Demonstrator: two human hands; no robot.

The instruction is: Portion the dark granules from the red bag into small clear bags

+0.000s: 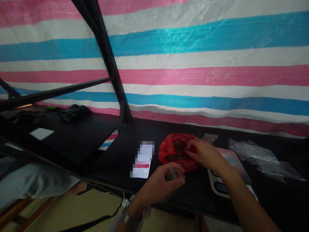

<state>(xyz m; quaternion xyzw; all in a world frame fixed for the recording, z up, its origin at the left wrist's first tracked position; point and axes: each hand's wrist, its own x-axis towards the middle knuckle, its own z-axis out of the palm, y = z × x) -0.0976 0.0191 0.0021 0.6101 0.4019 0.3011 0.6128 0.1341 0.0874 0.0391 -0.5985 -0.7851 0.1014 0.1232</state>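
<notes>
A red plastic bag (166, 146) lies opened out on the black table, with small dark brown dried pieces (179, 149) heaped inside. My right hand (201, 151) reaches over its right rim, thumb and fingers pinched together at the pieces; what they hold, if anything, is too small to make out. In front of the red bag, my left hand (166, 180) is closed around a small transparent plastic bag (174, 174), its mouth toward the heap. Under my right forearm sits a kitchen scale (219, 190), partly hidden, with a small display.
Left of the red bag lies a phone (142, 161), its screen blurred. Several transparent zip bags (256, 153) are spread at the right, and a small filled bag (210, 138) lies behind. A black metal frame (108, 61) rises at left before striped sheeting (205, 77). Another person's clothed leg (33, 180) shows lower left.
</notes>
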